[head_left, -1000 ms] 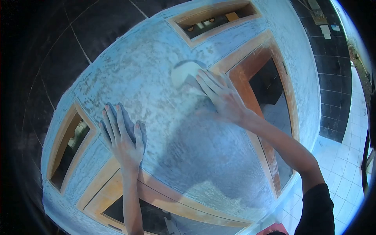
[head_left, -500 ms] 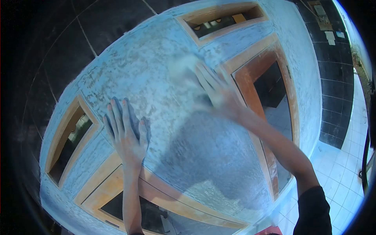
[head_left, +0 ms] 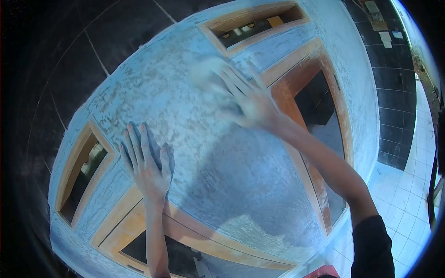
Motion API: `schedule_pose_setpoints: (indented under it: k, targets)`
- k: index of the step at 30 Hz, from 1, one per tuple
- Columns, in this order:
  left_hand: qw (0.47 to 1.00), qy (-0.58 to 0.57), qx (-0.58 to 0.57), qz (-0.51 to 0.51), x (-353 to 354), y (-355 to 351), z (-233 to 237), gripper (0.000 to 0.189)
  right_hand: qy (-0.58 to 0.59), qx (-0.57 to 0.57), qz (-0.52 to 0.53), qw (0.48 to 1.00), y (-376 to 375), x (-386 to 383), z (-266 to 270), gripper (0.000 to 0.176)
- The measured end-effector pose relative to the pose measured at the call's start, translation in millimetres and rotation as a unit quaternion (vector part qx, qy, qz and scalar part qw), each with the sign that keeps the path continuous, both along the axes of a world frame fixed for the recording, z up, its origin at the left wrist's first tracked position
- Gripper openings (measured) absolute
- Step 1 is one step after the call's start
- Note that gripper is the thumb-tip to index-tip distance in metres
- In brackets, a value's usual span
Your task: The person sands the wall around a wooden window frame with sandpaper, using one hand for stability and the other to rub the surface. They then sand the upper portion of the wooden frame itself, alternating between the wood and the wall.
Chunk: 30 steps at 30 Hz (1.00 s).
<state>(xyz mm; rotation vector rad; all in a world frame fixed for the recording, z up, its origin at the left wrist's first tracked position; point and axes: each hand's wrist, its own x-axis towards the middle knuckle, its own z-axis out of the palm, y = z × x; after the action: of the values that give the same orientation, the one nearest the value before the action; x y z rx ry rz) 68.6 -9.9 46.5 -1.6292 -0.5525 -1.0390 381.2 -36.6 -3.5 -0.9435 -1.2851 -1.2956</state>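
Observation:
My left hand (head_left: 149,173) lies flat on the patchy blue-white wall (head_left: 185,134), fingers outstretched and dusty, with nothing in it. Higher up and to the right, my right hand (head_left: 250,102) presses a pale, flat piece (head_left: 204,72) against the same wall, its fingers over one edge. Motion smears the piece, so I cannot tell what material it is. A powdery coat covers both hands. Below the right hand, its arm's shadow darkens the plaster.
Wooden door frames stand at the right (head_left: 296,99) and bottom (head_left: 125,217) of the wall. Small framed openings are at the left (head_left: 104,155) and top (head_left: 259,23). Dark tiles (head_left: 394,97) and a pale tiled floor (head_left: 398,199) lie to the right.
My right hand has shifted slightly up and left with the pale piece. The left hand keeps its place on the wall, while the whole view has shifted a little.

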Motion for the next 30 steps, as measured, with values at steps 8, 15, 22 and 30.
schedule_pose_setpoints:
  k: [8, 15, 22, 30]
  targets:
    - [1.0, 0.005, -0.009, 0.012, -4.4, 0.5, 0.5, 0.061, 0.032, -0.02, 0.071, 0.997, -0.7, -5.1, -24.5, 0.098]
    - [1.0, -0.007, -0.009, -0.004, 1.1, -0.8, -0.1, 0.059, 0.012, 0.003, 0.028, 1.0, 7.6, -3.5, 31.5, 0.097]
    - [1.0, -0.004, -0.019, -0.001, -2.5, 1.4, -2.1, 0.061, 0.022, -0.035, 0.057, 0.998, -7.3, -6.8, -7.9, 0.097]
    - [1.0, 0.002, -0.006, 0.0, -1.5, 3.0, -0.7, 0.06, 0.026, -0.052, 0.007, 0.998, 5.3, 6.9, 48.5, 0.104]
